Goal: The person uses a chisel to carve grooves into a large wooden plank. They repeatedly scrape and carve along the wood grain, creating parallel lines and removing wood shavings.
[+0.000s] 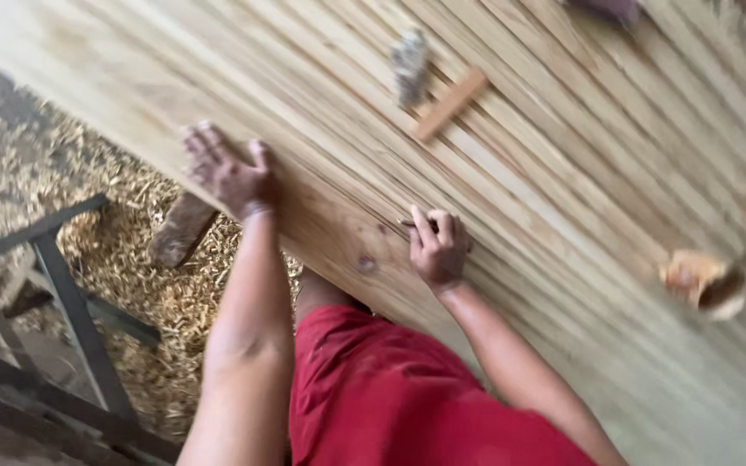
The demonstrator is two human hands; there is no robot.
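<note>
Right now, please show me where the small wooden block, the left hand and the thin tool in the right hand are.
small wooden block (450, 103), head view, middle of its top face.
left hand (228, 173), head view, back of the hand.
thin tool (407, 223), head view, exposed dark end.

Open planks (563, 173) between the right hand (438, 250) and the small block (449, 103); bare wood beyond. Block and a grey lump (409, 65) standing in the way further up. Cup (703, 283) with spoon blocking the right side. Left hand (228, 173) pressed at the edge.
</note>
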